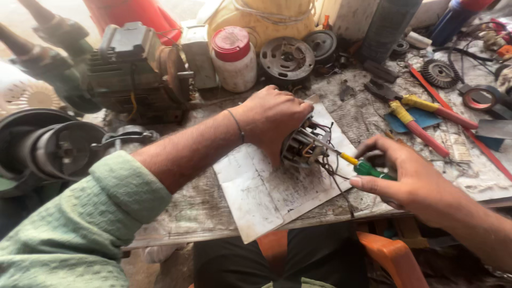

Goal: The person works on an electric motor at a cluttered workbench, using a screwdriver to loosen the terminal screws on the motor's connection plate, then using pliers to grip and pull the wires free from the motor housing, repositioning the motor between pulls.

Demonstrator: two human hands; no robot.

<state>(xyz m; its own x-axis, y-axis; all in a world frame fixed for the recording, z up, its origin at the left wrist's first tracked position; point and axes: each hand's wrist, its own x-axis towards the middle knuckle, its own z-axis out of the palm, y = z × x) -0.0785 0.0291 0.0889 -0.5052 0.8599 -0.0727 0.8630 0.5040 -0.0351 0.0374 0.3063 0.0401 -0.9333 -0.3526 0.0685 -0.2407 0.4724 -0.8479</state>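
Note:
My left hand grips a small electric motor stator with copper windings and loose wires, holding it down on a dirty white sheet of paper. My right hand holds a green-handled screwdriver with a yellow collar; its tip points left into the motor's wires. A thin bracelet sits on my left wrist, and a pale green sleeve covers my left forearm.
Pliers with red and yellow handles lie to the right on the cluttered bench. A white jar with a red lid, round motor parts, a tape roll and a large motor stand behind. An orange stool is below.

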